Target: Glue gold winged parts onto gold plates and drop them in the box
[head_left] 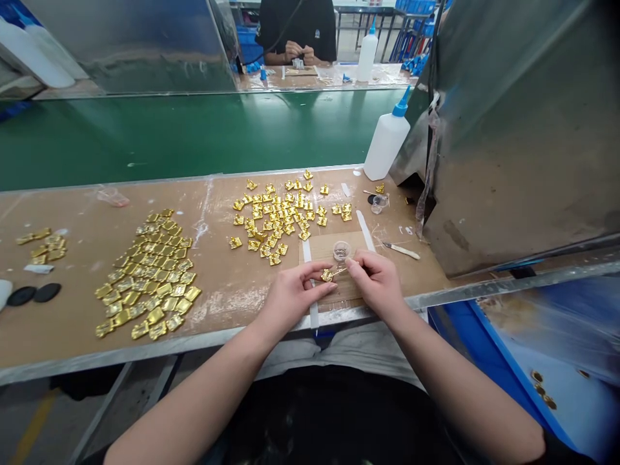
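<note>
My left hand [295,292] pinches a small shiny gold metal piece [328,275] between thumb and fingers, over a cardboard pad [320,247]. In my right hand [376,279] is a thin pale stick [340,271], whose tip reaches to the gold piece. Whether the tip touches the piece is too small to tell. Just beyond my fingers stands a small clear round cup [341,250]. Loose gold pieces [276,216] lie spread out past my left hand, and a denser group of flat gold pieces [150,271] covers the table further left.
A white bottle with a blue nozzle [386,145] stands at the back right. Near it lie a knife [402,250] and a small clear lid [379,203]. Beyond runs a green belt [194,135], with a co-worker's hands [299,51] across it. A metal panel [523,129] rises at right.
</note>
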The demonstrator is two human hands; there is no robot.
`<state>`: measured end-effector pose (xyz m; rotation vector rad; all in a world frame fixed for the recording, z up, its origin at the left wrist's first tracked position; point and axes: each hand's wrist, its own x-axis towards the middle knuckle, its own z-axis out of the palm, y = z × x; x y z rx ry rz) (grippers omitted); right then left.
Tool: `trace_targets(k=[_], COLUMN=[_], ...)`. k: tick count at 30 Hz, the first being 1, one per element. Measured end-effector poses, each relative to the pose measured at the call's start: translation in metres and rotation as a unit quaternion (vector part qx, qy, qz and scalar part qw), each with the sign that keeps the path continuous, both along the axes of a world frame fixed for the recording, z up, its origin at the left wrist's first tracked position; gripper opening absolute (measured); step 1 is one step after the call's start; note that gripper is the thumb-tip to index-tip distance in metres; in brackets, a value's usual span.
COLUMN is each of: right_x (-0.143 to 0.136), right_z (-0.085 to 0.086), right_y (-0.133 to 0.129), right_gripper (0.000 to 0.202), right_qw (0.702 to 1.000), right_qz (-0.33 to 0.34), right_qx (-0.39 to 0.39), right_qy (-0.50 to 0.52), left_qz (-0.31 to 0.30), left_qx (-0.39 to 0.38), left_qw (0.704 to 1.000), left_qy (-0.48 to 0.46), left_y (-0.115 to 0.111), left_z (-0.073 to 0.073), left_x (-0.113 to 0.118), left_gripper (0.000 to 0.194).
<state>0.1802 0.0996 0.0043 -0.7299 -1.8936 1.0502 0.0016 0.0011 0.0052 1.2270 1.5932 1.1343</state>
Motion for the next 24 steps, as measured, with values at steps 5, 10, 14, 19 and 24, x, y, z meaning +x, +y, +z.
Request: trace_targets(k=[5, 10, 14, 19, 24], right_x=[0.0, 0.005, 0.004, -0.004, -0.004], right_z=[0.001, 0.011, 0.02, 0.029, 0.029], right_y=[-0.002, 0.011, 0.032, 0.046, 0.044], right_gripper=[0.036, 0.041, 0.037, 0.034, 0.04], right_qw=[0.999, 0.994, 0.976, 0.932, 0.97], right_qz=[-0.011, -0.061, -0.065, -0.045, -0.047], right_qx=[0.035, 0.083, 0.153, 0.221, 0.139], right_qy=[-0.004, -0.02, -0.142, -0.284, -0.192], left_qz=[-0.005, -0.01, -0.012, -0.014, -0.015], left_qx=[0.004, 0.001, 0.009, 0.011, 0.005], left_qw=[1.0, 1.0, 0.999, 0.999, 0.999], left_qy=[0.014, 0.029, 0.036, 0.049, 0.034], left_y=[0.001, 0.0, -0.001, -0.001, -0.001], left_z=[-0.001, -0.001, 0.001, 0.003, 0.003], left_x=[-0.001, -0.003, -0.003, -0.004, -0.004], left_gripper=[0.039, 0.042, 0.041, 0.041, 0.043])
